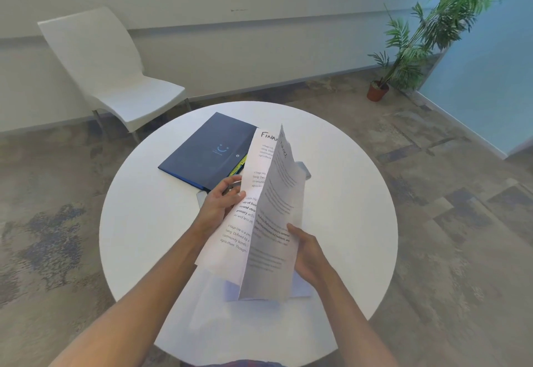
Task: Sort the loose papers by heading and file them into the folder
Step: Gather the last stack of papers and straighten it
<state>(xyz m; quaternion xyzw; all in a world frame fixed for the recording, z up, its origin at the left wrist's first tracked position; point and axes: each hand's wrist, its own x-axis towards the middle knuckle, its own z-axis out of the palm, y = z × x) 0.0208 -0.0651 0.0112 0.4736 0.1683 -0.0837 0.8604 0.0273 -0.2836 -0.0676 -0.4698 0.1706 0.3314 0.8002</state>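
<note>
Both hands hold printed sheets up over the round white tabletop (144, 222). The left hand (220, 205) grips the left edge of a sheet (245, 216) headed in handwriting starting "FINAN", thumb on its front and fingers (230, 180) curled behind. The right hand (308, 254) pinches a second sheet (277, 222), tilted edge-on and overlapping the first; its thumb lies on the printed face. More papers (300, 290) lie flat on the tabletop beneath them. The dark blue folder (207, 150) lies closed on the far left part of the tabletop, just beyond the left hand. A white chair (115, 78) and a potted plant (418, 43) stand behind
</note>
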